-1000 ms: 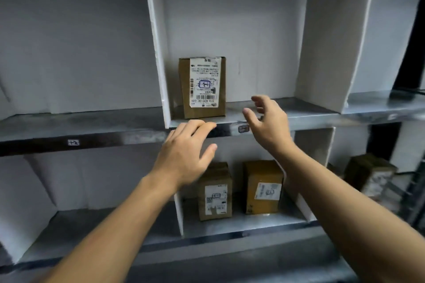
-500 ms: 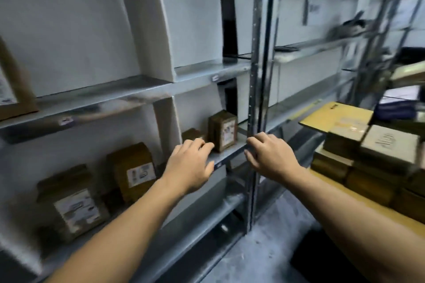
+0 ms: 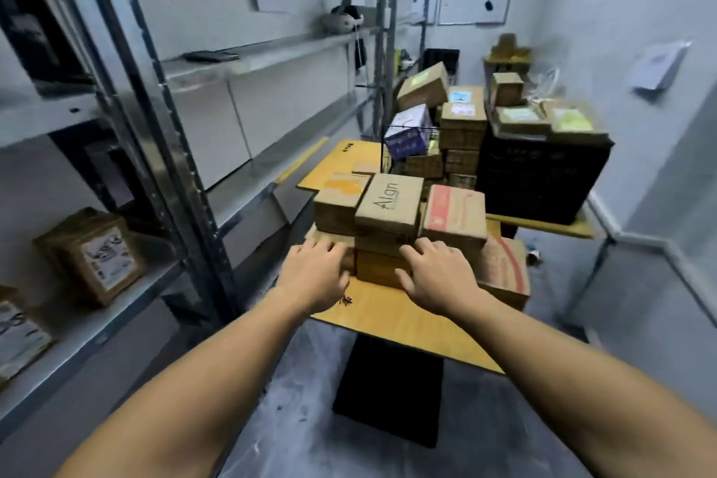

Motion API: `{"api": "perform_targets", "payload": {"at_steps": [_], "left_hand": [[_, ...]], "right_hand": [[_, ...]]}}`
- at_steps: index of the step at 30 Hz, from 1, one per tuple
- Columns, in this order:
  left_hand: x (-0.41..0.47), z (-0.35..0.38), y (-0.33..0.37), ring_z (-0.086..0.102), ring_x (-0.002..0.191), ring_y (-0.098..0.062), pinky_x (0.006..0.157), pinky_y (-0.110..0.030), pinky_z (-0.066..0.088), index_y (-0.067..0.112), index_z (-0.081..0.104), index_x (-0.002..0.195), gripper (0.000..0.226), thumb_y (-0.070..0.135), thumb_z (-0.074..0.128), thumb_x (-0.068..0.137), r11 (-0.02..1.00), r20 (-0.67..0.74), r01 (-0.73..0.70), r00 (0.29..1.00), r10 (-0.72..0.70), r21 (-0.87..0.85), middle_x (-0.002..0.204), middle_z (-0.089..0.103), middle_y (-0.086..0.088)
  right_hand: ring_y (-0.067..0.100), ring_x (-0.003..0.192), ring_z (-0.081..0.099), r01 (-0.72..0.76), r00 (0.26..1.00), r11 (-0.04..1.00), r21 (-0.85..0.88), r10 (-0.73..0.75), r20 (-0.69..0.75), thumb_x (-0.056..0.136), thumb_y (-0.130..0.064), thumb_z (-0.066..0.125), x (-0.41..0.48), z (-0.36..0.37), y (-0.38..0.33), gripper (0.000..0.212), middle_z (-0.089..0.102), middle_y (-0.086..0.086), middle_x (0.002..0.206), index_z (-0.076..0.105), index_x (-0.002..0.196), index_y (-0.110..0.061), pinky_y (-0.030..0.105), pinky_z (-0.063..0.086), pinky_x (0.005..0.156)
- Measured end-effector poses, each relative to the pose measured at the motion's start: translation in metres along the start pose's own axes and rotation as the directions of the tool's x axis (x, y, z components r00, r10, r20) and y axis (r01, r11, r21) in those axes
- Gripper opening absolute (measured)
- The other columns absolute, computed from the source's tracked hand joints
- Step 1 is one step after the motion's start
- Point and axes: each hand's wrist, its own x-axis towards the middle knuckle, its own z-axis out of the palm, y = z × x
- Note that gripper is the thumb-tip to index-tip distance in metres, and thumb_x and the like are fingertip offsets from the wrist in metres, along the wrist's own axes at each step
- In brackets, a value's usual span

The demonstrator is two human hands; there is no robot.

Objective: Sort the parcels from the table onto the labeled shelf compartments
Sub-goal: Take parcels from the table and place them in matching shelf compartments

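At table (image 3: pixel 403 318) now, hands off shelf (image 3: pixel 248 50)

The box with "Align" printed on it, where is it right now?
The Align box sits on top of the parcel stack on the yellow table, middle of the head view, between a plain brown box and a red-printed box, just beyond both hands.

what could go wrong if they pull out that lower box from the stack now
1. Both hands, left hand and right hand, flank a lower box with the Align-printed box and the red-printed box stacked above; pulling it out could topple them.
2. The stack sits on the yellow tabletop near its front edge, so a sliding parcel might drop to the floor.
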Motion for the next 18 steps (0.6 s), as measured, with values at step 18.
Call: {"api": "perform_targets", "payload": {"at_steps": [18], "left_hand": [[0.2, 0.075, 0.117, 0.048, 0.121, -0.023, 0.1, -0.042, 0.04, 0.03, 0.043, 0.136, 0.049, 0.051, 0.04, 0.093, 0.947, -0.043, -0.294, 0.956, 0.29, -0.127, 0.131, 0.054, 0.001]], "right_hand": [[0.024, 0.116, 0.052, -0.421, 0.907, 0.901, 0.101, 0.42, 0.036, 0.098, -0.05, 0.042, 0.051, 0.071, 0.175, 0.045, 0.058, 0.004, 0.127, 0.051, 0.134, -0.024, 0.04, 0.046, 0.095]]}}
